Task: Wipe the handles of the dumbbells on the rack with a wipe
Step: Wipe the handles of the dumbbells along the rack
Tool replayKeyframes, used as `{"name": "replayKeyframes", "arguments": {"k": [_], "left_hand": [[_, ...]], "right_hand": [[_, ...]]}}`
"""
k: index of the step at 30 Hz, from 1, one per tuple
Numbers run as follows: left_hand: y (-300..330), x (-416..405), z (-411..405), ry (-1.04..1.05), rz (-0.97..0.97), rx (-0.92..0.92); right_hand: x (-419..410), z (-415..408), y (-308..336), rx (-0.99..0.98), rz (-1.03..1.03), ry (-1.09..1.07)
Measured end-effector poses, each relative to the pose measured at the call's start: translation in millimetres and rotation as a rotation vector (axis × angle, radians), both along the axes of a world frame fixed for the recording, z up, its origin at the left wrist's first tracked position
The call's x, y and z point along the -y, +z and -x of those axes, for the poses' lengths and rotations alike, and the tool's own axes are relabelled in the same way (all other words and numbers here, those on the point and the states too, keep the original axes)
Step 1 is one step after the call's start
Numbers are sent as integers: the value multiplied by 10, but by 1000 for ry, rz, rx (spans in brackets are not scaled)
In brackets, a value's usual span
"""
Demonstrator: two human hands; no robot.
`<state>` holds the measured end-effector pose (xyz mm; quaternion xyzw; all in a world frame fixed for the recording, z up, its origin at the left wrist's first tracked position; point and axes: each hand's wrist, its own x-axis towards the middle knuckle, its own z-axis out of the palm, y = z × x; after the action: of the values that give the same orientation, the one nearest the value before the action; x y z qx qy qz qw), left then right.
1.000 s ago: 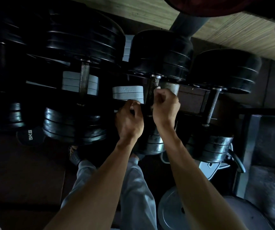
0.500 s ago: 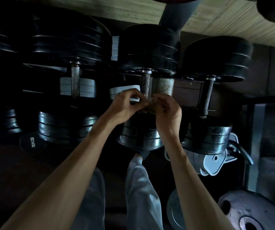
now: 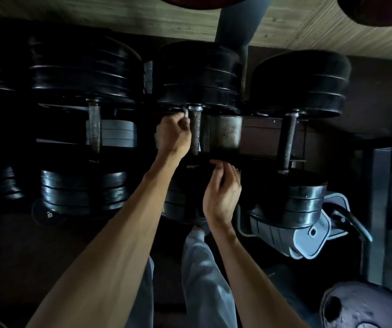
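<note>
The wipe [image 3: 186, 114] shows only as a small pale scrap at the top of the left hand [image 3: 172, 136], pinched in its curled fingers just left of the middle dumbbell's knurled handle [image 3: 195, 132] and right under the upper black plates [image 3: 199, 76]. The hand's knuckles lie against the handle's left side, the fist clenched on the scrap, with the bare forearm running down and left out of view.

The right hand [image 3: 221, 192] hangs lower, in front of the same dumbbell's near plates [image 3: 183, 197], clear of the handle. Its fingers are loosely curled with the thumb up and nothing visible between them; it grasps nothing.

The middle dumbbell lies across the dark rack [image 3: 263, 136] with its handle running away from the viewer. A second dumbbell with a smoother, worn handle [image 3: 94, 129] sits to the left, and a third with a thin dark handle [image 3: 289, 140] to the right. Between the middle and right handles stands a dull metal cylinder [image 3: 225, 132]. Pale grey plates [image 3: 117, 133] are stacked behind the left handle. Below, light grey trouser legs [image 3: 204, 275] show, and a loose weight plate [image 3: 365, 306] lies at bottom right.
</note>
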<state>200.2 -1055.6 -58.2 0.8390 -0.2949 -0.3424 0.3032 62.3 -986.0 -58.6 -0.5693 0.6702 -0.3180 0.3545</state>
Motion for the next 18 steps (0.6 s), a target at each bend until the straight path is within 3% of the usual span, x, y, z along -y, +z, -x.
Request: {"name": "replayKeyframes", "arguments": {"k": [3,5,6,9,11,12,15,18], "left_hand": [[29,-72,48,-124,30,156],[4,18,50,-103,-29,148],[-27,81,15,-37,-59,65],[-32,100,-113,141,-43,-439],[11,-35,-174,109,-9,-526],[39,-88,-183,66,-5,-492],[60,-83,-138,-98,-5,-99],[136,41,-10,-92,-7,62]], "right_hand": [[32,39,-20,8,19,21],[43,45,-30,9,11,24],[42,47,-26,10,12,28],[44,49,-1,8,12,43],[53,54,-3,10,8,46],[54,62,-8,13,5,46],[55,79,-30,26,1,40],[53,68,-51,22,10,29]]}}
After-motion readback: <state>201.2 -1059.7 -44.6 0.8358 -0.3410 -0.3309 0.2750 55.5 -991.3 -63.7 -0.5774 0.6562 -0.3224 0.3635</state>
